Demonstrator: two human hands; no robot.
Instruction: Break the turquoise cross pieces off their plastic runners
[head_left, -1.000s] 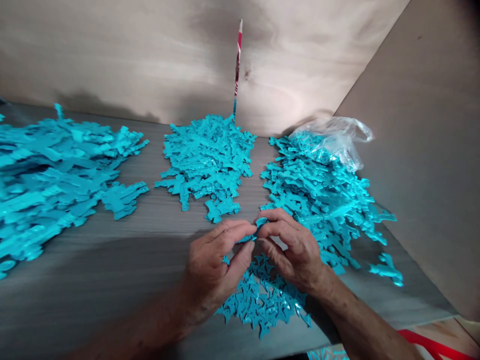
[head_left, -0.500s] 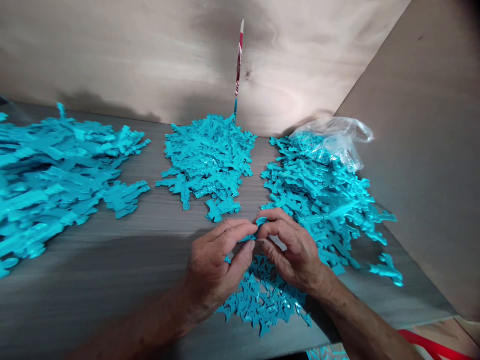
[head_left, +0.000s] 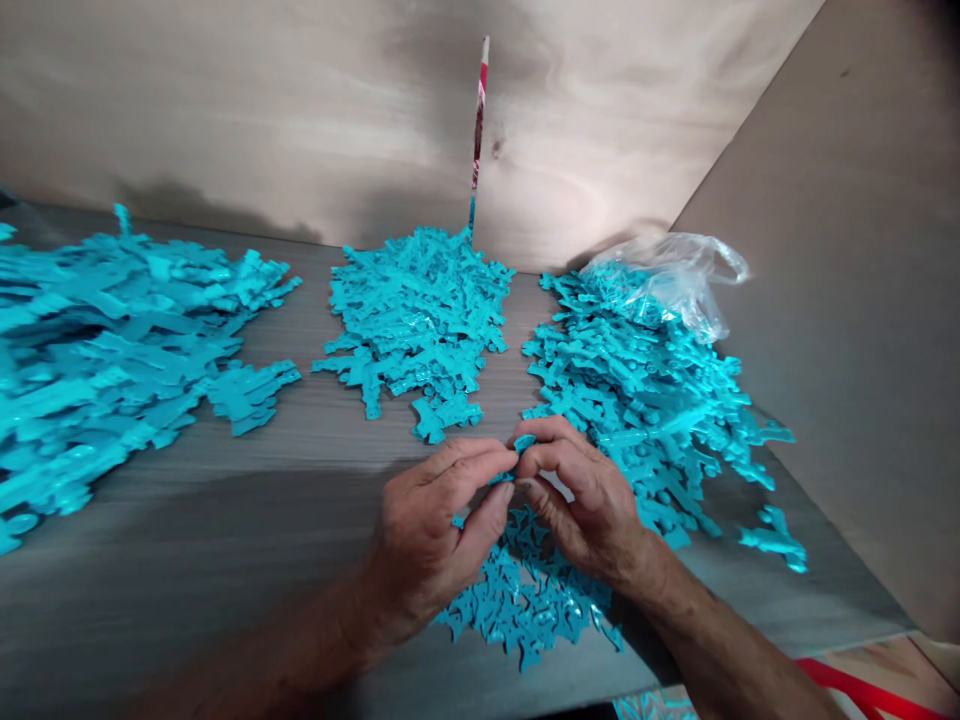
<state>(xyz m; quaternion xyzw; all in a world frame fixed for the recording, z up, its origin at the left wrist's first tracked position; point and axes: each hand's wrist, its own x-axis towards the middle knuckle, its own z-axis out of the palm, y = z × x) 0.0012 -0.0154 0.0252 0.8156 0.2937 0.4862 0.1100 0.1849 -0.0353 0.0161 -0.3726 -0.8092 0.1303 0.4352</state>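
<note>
Between my fingertips is a small turquoise piece [head_left: 523,443], mostly covered by the fingers. My left hand [head_left: 450,505] pinches it from the left, thumb below and fingers above. On the right, my right hand [head_left: 577,485] has its fingers curled round the piece, its thumb close to my left fingertips. Under both hands lies a loose spread of small pointed turquoise pieces [head_left: 517,600]. Just beyond my hands is a middle heap of flat turquoise pieces [head_left: 420,310]. A larger turquoise heap [head_left: 637,390] reaches close to my right hand.
Another big turquoise heap [head_left: 112,350] covers the left of the grey tabletop [head_left: 225,560]. A clear plastic bag [head_left: 675,280] rests on the right heap. A thin red and white strip [head_left: 478,120] stands upright against the wooden back wall [head_left: 262,100]. A red band [head_left: 862,690] shows bottom right.
My left fingertips have shifted very slightly to the right. My right hand and the heaps look unchanged.
</note>
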